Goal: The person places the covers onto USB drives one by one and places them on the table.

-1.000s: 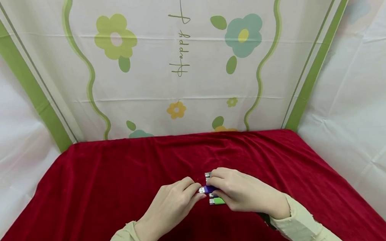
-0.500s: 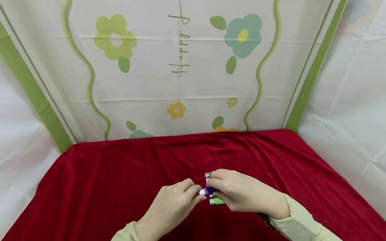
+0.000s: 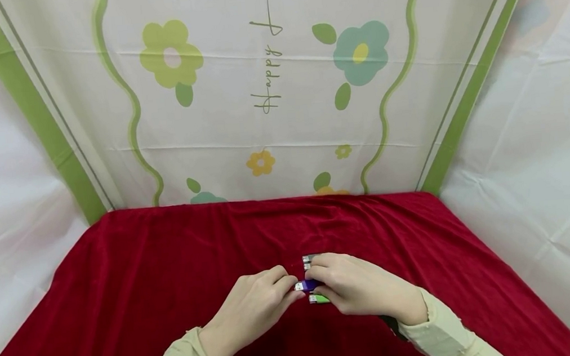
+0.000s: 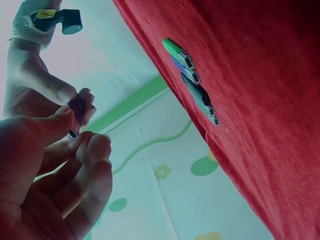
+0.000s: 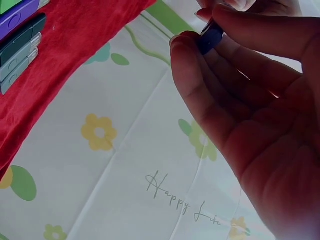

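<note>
In front of the person, both hands meet at a blue-purple USB flash drive (image 3: 311, 285) with a silver plug. The left hand (image 3: 255, 302) pinches the plug end between thumb and forefinger. From the other side the right hand (image 3: 357, 284) grips the coloured body, and its fingers cover most of it. In the left wrist view this drive (image 4: 76, 111) is held up, apart from the cloth. A green flash drive (image 3: 320, 299) lies beneath the right hand. Beside it in the right wrist view are a purple drive (image 5: 17, 19), a dark one (image 5: 22, 42) and grey ones (image 5: 19, 59).
A red velvet cloth (image 3: 180, 255) covers the table, with soft creases at the back right. Behind it hangs a white curtain (image 3: 218, 116) printed with flowers. White fabric sides stand at left and right. A dark wrist-worn device (image 4: 70, 21) sits at the right cuff.
The blue-purple flash drive and the right hand have shifted slightly toward the person. More of the dark and grey drives shows past the right knuckles. Both hands keep their grip.
</note>
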{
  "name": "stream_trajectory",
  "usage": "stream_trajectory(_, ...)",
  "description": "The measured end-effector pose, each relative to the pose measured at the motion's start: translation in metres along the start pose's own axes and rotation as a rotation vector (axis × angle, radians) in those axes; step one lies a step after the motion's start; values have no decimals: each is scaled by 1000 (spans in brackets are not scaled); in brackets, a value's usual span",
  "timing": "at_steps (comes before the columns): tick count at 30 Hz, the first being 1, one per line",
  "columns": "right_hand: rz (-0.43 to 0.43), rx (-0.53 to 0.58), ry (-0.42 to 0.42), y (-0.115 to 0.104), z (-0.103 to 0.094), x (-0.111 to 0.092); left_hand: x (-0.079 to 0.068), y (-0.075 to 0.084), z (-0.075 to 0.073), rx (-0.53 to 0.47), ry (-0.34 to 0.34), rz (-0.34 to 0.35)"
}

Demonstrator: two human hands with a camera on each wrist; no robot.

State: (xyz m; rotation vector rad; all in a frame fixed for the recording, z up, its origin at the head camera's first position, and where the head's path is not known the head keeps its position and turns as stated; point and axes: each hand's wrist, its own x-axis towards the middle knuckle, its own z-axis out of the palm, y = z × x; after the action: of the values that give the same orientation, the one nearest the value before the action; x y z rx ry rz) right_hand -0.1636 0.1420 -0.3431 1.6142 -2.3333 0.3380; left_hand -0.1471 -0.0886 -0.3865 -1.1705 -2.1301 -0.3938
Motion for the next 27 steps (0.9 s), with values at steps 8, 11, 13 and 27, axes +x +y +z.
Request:
stream_trajectory(8,15,-13,2,2,-3,0,-1,-2,0,-6,-33,-49)
stream_trajectory(11,49,-28,-15,6,-5,-1,0,-4,-2,-1,-48,-68)
stream_trajectory(13,84,-41,-40,9,-5,-1,1,-6,-3,7,-57,-86)
stream_trajectory(27,156,-91,-234,16,25,-17,-1,-4,-3,44,-128,-136)
